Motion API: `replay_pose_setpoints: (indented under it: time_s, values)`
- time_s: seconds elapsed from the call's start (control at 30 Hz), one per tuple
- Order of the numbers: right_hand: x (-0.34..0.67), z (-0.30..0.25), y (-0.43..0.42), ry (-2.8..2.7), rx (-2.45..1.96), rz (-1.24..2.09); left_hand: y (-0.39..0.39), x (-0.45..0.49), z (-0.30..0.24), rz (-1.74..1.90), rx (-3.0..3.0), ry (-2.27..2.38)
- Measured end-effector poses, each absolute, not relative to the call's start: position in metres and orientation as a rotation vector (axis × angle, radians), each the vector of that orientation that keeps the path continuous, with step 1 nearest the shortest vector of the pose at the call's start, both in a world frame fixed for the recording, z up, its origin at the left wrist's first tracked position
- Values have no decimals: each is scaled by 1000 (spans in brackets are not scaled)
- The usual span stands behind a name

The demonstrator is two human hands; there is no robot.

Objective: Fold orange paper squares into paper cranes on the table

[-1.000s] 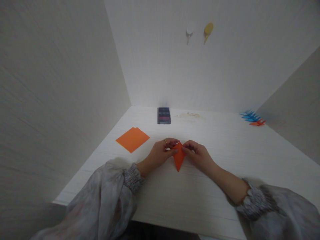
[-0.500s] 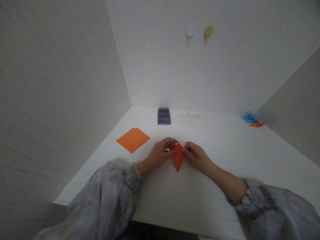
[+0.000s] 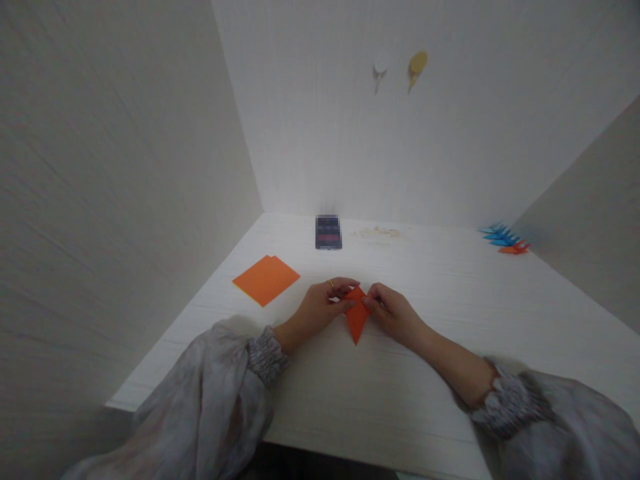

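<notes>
Pointing nearward lengthwise, folded orange paper (image 3: 357, 320)

A white table (image 3: 400, 407) is boxed in by a pale left wall (image 3: 100, 200), a back wall (image 3: 475, 153) and a right wall (image 3: 595, 233). A white hook (image 3: 380, 69) and a yellow hook (image 3: 417, 65) are stuck high on the back wall.
</notes>
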State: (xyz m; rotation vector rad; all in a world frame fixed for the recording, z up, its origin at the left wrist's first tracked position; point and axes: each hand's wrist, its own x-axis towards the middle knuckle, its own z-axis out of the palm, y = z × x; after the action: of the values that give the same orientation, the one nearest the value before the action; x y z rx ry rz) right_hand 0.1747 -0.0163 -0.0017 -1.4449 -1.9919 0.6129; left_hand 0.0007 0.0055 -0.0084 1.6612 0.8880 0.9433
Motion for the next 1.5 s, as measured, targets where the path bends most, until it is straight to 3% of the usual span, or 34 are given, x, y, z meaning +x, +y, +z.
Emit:
replay_pose_setpoints:
  time_s: [0.63, 1.5]
  values:
    - [174, -2, -15, -1978, -1468, 619, 3, 0, -1, 1006, 1849, 870]
    - [173, 1, -25, -1953, -1249, 729, 2, 2, -3, 955, 1643, 851]
